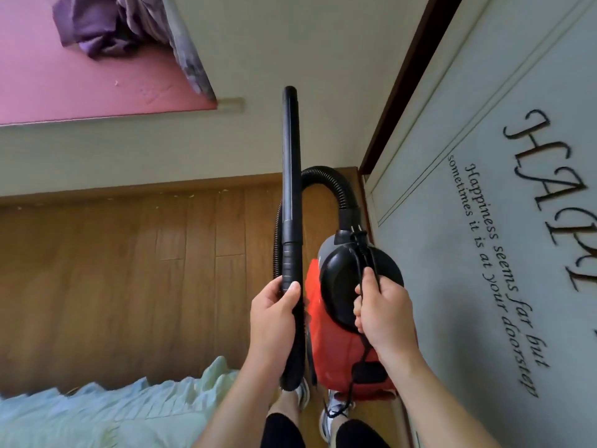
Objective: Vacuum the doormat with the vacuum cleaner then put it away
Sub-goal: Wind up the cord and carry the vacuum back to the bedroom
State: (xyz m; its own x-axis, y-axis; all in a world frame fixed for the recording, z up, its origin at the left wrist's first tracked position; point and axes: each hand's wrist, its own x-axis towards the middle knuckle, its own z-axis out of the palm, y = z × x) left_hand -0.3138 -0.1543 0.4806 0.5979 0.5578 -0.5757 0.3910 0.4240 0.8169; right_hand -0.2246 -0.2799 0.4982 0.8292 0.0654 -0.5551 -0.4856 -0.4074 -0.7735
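Note:
I hold a red and black vacuum cleaner (336, 334) off the wooden floor. My left hand (274, 315) is wrapped around its black tube (290, 176), which points away from me. My right hand (384, 315) grips the round black end of the body together with the black power cord (365, 253). A ribbed black hose (339, 185) loops from the body to the tube. The grey doormat (504, 221) with dark lettering lies to the right, beside the vacuum.
A pink mat (80, 79) with purple cloth (97, 27) lies at the upper left on a pale floor (290, 43). A pale green frilled fabric (113, 412) is at the lower left. My feet in sneakers (332, 412) stand on the wood floor (129, 270).

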